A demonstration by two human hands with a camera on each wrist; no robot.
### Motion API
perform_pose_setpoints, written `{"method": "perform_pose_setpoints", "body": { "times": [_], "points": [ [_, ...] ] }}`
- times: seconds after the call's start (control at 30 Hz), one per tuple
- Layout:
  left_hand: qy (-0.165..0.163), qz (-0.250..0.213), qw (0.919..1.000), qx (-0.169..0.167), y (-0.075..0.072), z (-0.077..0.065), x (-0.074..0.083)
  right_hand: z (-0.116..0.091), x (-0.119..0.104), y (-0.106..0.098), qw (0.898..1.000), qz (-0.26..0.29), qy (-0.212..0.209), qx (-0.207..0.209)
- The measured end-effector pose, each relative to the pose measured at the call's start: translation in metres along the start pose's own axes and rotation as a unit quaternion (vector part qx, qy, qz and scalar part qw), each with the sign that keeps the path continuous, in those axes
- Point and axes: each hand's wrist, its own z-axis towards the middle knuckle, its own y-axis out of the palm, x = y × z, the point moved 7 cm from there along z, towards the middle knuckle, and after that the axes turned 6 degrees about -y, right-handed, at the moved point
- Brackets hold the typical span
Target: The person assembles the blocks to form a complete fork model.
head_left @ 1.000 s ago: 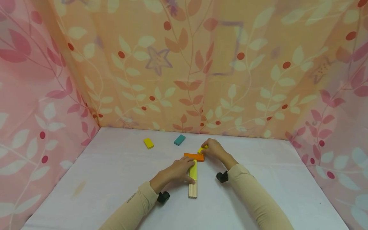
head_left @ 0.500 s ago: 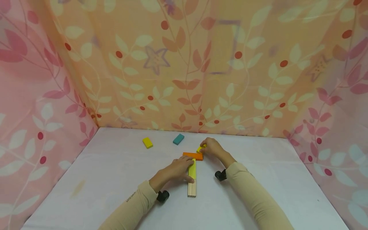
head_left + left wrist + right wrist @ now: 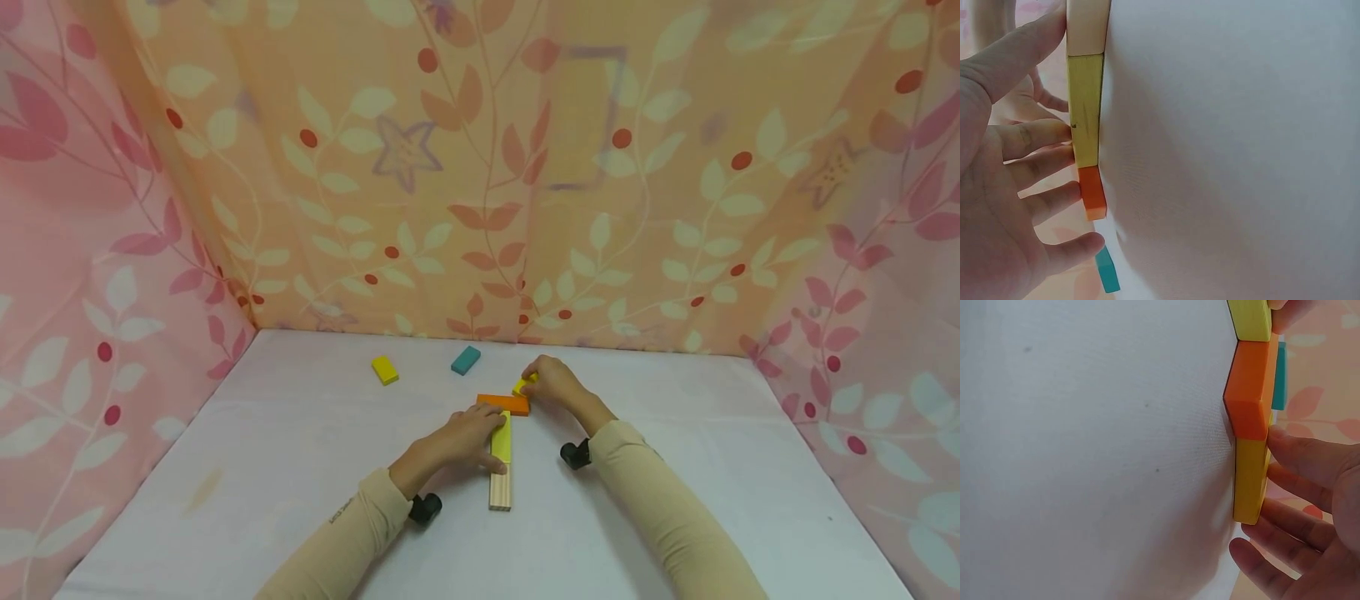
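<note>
My left hand (image 3: 463, 437) rests with spread, fairly straight fingers over a row of flat wooden blocks. In the left wrist view its thumb touches the plain wood block (image 3: 1087, 28), while its fingertips lie on the lime-yellow block (image 3: 1086, 112) and the orange block (image 3: 1092, 192). These blocks meet end to side, the orange one crosswise at the far end of the row. My right hand (image 3: 561, 385) holds a yellow block (image 3: 1250, 478) between thumb and fingers, right up against the orange block's far side near its right end.
Beyond the row lies a teal block (image 3: 466, 361), and a second yellow block (image 3: 386, 370) is farther left. White cloth (image 3: 300, 500) covers the table. Patterned curtains (image 3: 480, 167) stand along the back and both sides.
</note>
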Motion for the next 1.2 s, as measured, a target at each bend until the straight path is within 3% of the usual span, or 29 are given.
{"method": "perform_pose_setpoints", "body": {
  "times": [0.63, 1.2],
  "points": [
    [0.003, -0.008, 0.9999, 0.01, 0.0, -0.003, 0.002, 0.002, 0.003, -0.001, 0.999, 0.024, -0.024, 0.005],
    [-0.004, -0.004, 0.9999, 0.01, 0.0, -0.001, 0.001, 0.031, -0.02, -0.006, 0.996, 0.045, -0.077, 0.015]
  ]
}}
